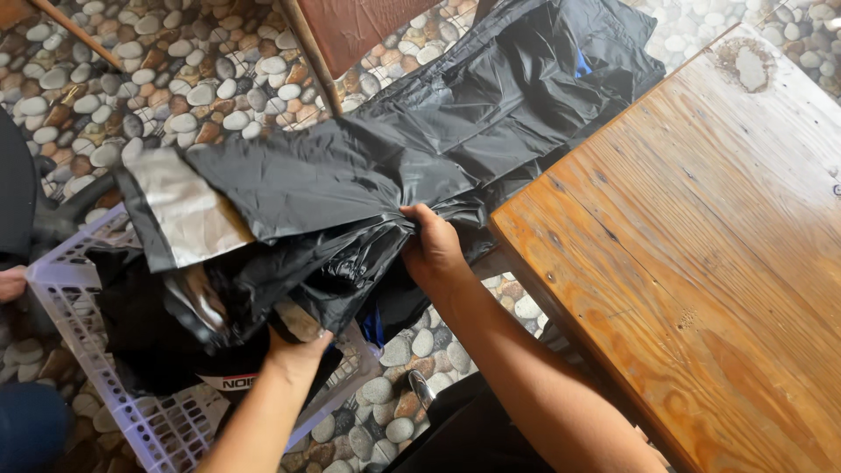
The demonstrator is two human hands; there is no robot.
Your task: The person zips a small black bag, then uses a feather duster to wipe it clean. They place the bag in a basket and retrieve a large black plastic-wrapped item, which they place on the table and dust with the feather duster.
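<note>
A large black shiny garment (412, 140) stretches from the white plastic basket (66, 302) at the lower left up toward the top right. Part of its pale silver lining (184, 210) shows at the left. My right hand (431, 247) grips a bunched fold of the garment near the table's corner. My left hand (298, 350) is pushed under the cloth over the basket, its fingers hidden in the fabric. More dark clothing lies inside the basket.
A worn wooden table (701, 254) fills the right side. The floor (175, 70) is pebble-patterned. A wooden chair (350, 35) stands at the top centre. Another person's hand (12, 282) touches the basket's left rim, above a blue-clad leg (31, 425).
</note>
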